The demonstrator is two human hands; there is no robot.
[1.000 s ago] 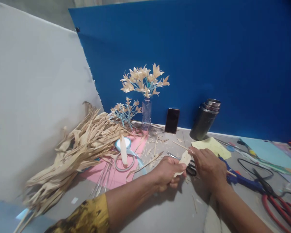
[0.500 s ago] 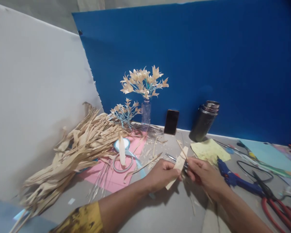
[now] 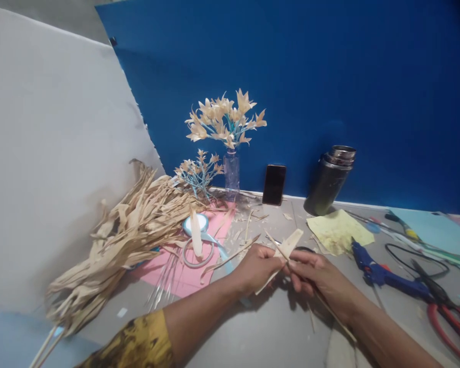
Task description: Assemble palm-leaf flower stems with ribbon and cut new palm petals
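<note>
My left hand (image 3: 258,271) pinches a flat, pale strip of dried husk (image 3: 291,242) between thumb and fingers. In my right hand (image 3: 310,273) is a thin dried stalk (image 3: 339,319), held near the strip. Its upper end crosses over the strip, and its lower end runs back under my right wrist. The fingertips of both hands nearly meet. Just behind them on the table lie small scissors with a dark handle (image 3: 305,249), mostly hidden by the hands and strip.
Dried husks (image 3: 138,220) are heaped left, by pink paper (image 3: 164,276) and ribbon rolls (image 3: 195,225). Husk flowers stand in a vase (image 3: 232,174). Behind are a phone (image 3: 274,184) and flask (image 3: 329,181). A blue glue gun (image 3: 391,281) and red-handled scissors (image 3: 448,322) lie right.
The stalk has come across the strip's face, and the strip is turned with its upper end further right. My right fingers have closed in toward my left hand. The view has shifted slightly.
</note>
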